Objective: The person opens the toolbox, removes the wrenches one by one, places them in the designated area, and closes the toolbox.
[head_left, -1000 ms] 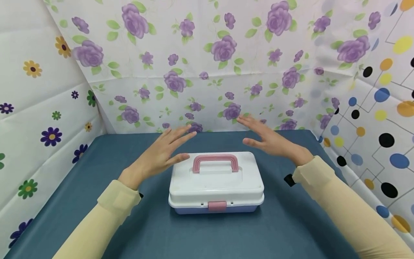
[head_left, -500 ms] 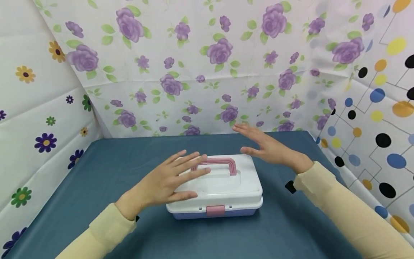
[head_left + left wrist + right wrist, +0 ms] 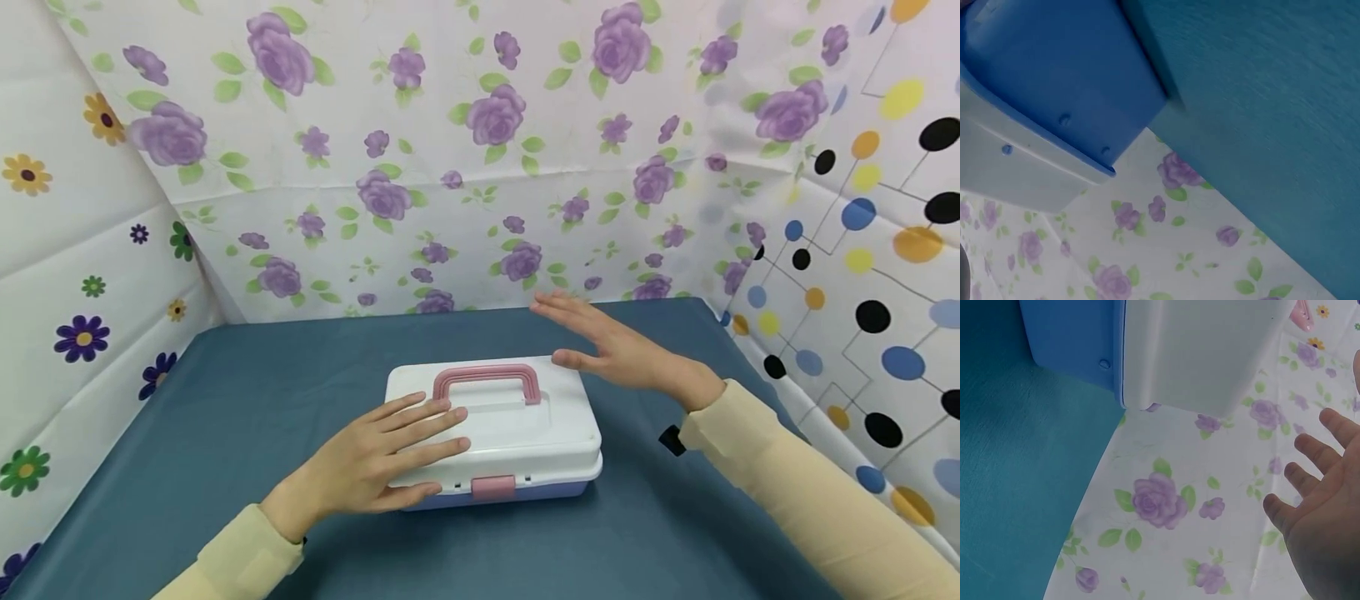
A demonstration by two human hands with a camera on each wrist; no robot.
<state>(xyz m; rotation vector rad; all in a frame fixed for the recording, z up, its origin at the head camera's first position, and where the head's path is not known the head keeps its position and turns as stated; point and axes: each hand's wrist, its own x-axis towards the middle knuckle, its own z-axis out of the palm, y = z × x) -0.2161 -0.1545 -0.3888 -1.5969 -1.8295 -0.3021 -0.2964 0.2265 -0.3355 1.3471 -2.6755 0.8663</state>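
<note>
A white lidded storage box with a blue-violet base stands on the table. Its pink handle lies on the lid and a pink latch sits at the front. My left hand, fingers spread and straight, is over the box's front left corner and overlaps it in the head view. Above the far right corner is my right hand, its fingers extended and thumb apart; the right wrist view shows the open palm beside the box's white side. Neither hand grips anything.
The box stands on a blue cloth-covered table. Behind it hangs a white sheet with purple roses. Patterned sheets with daisies and coloured dots close off the left and right sides.
My left hand has come down and toward me, from beside the handle to the box's front left corner. The right hand has dipped slightly. The box stays closed.
</note>
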